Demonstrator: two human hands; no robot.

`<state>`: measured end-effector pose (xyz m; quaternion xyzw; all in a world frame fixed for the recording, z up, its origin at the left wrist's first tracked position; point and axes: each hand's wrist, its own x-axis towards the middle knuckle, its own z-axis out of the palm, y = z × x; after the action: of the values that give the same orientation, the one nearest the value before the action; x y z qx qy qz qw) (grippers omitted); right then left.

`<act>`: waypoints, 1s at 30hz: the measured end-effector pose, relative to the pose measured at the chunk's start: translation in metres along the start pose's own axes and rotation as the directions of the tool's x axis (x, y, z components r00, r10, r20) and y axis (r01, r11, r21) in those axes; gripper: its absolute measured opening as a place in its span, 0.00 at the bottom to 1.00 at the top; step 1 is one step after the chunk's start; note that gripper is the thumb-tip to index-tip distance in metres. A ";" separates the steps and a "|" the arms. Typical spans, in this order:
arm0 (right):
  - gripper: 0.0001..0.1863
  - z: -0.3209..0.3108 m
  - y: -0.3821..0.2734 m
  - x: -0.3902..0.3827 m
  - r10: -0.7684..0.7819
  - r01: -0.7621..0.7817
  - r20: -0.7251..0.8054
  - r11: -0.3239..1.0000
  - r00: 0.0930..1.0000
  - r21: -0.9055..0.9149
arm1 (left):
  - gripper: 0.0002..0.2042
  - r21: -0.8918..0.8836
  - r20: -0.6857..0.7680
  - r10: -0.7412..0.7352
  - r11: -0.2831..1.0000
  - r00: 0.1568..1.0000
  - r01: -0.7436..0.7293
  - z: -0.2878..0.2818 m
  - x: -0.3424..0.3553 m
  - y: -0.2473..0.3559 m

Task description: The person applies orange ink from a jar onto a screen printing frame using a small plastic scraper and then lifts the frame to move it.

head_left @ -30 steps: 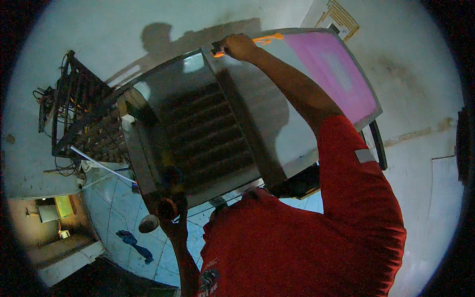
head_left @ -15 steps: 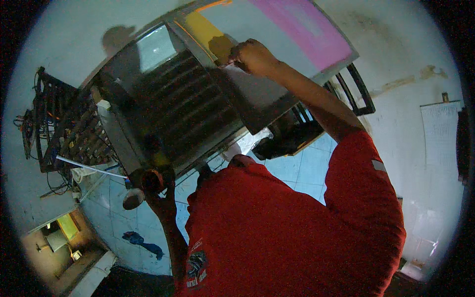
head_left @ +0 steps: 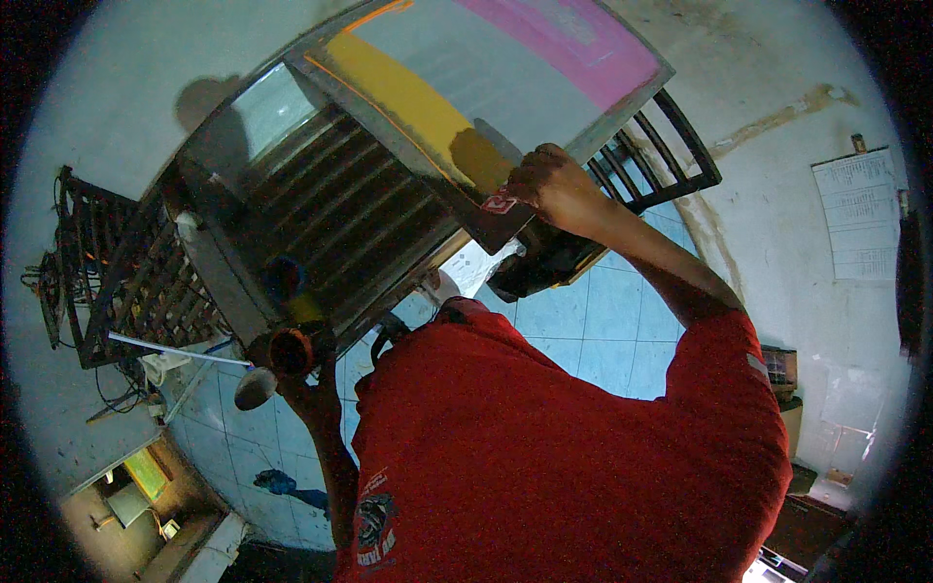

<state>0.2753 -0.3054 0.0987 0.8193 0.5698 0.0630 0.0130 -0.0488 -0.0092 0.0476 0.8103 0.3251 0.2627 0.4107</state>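
My right hand (head_left: 564, 190) is closed at the near corner of a framed panel (head_left: 466, 83) with grey, yellow and pink bands. A small red-and-white patterned piece (head_left: 501, 201) shows at its fingertips; its kind is unclear. The hand's shadow falls on the yellow band (head_left: 408, 97). At the lower left, my left hand (head_left: 316, 394) is closed around a dark cup (head_left: 292, 352) with an orange rim, beside the slatted table. Its fingers are partly lost in shadow.
A dark slatted table (head_left: 340, 185) lies under the panel. At the left, a slatted rack (head_left: 146, 262) holds cables and clutter, with a white rod (head_left: 180, 350) across it. Blue cloth (head_left: 282, 483) lies on the tiled floor (head_left: 554, 360). Papers (head_left: 860, 214) hang on the right wall.
My right hand has moved toward me along the yellow band to the panel's near corner, uncovering more yellow. The view has shifted slightly. My left hand stays by the cup.
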 end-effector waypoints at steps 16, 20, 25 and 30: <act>0.05 -0.032 0.078 0.081 0.025 0.044 -0.269 0.968 0.963 0.248 | 0.35 0.195 -0.001 0.082 0.978 0.997 -0.080 0.003 -0.005 -0.021; 0.06 -0.020 0.125 0.175 -0.039 0.098 -0.328 0.981 0.944 0.166 | 0.35 0.225 0.025 0.072 0.971 0.997 -0.076 0.005 -0.005 -0.033; 0.08 0.011 0.171 0.305 -0.032 0.088 -0.370 0.987 0.928 0.134 | 0.35 0.373 -0.022 0.076 0.926 0.997 -0.063 0.016 -0.015 -0.036; 0.11 0.017 0.178 0.373 -0.013 0.025 -0.214 0.998 0.977 0.056 | 0.30 -0.175 -0.195 -0.226 0.966 0.954 0.193 0.028 -0.014 0.007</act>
<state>0.5712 -0.0185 0.1315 0.8023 0.5773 0.1340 -0.0718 -0.0365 -0.0363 0.0370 0.7042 0.4303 0.3274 0.4602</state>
